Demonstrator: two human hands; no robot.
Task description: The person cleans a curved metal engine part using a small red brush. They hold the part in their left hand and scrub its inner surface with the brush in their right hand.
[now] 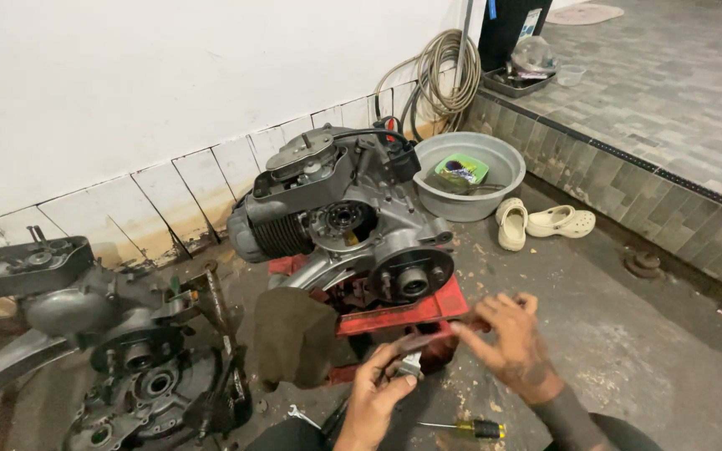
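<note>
Left hand (375,392), lower centre, fingers curled round a small metal part (409,365). Right hand (507,338), just right of it, fingers spread, tips on the red stand (403,316) edge under the engine (340,221), mid-frame. Screwdriver (470,429) on floor below hands.
</note>
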